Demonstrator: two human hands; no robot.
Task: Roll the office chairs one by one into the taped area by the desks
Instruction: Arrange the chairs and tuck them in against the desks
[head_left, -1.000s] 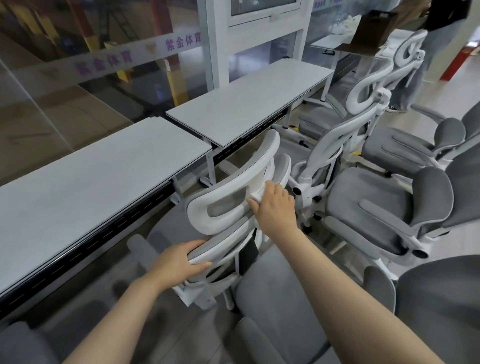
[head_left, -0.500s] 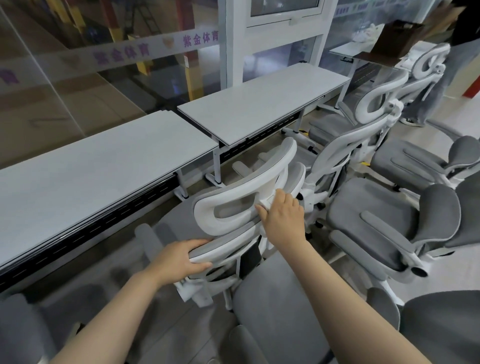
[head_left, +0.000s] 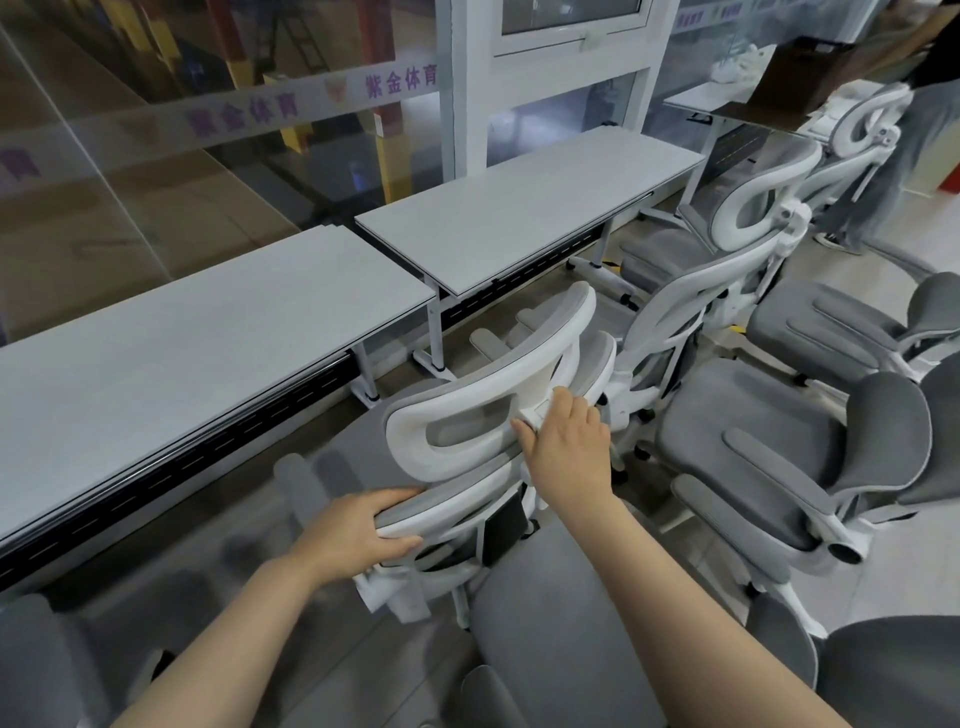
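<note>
I saw both hands on the white-framed office chair (head_left: 498, 415), which stood facing the desks, its seat just at the edge of the left desk (head_left: 208, 332) and beside the leg of the right desk (head_left: 524, 208). Left hand (head_left: 358, 530) gripped the left end of the grey-padded backrest top, thumb over, fingers curled under. Right hand (head_left: 566, 447) was at the bracket joining headrest and back, fingers bent around it; couldn't tell how tight that grip was. Taped area: a bit of yellow showed on the floor under the far chairs, I couldn't make out its outline. More grey chairs (head_left: 753, 457) crowded in at right, one seat directly below my view. A standing person (head_left: 893, 156) was partly visible top right. Glass partition (head_left: 208, 130) ran behind the desks.
</note>
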